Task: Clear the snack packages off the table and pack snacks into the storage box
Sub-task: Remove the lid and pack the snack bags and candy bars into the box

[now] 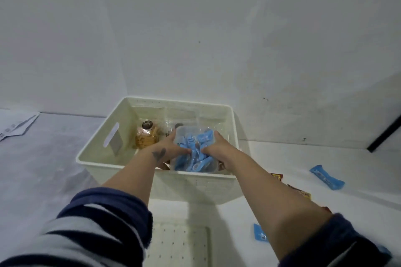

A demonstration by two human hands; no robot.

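Holding: a clear tub is gripped from both sides inside the cream box.
Table [303, 158]: white; the box is carried on it.
Storage box [156, 178]: cream, open-topped, set against the wall.
Clear tub [186, 134]: filled with blue packets, held within the box's right half.
Left hand [171, 147]: fingers curled on the tub's left side.
Right hand [214, 147]: clamped on its right side.
Cookie bag [147, 136]: upright at the box's far left.
Blue packet [327, 177]: 1 lies on the table, right of the box.
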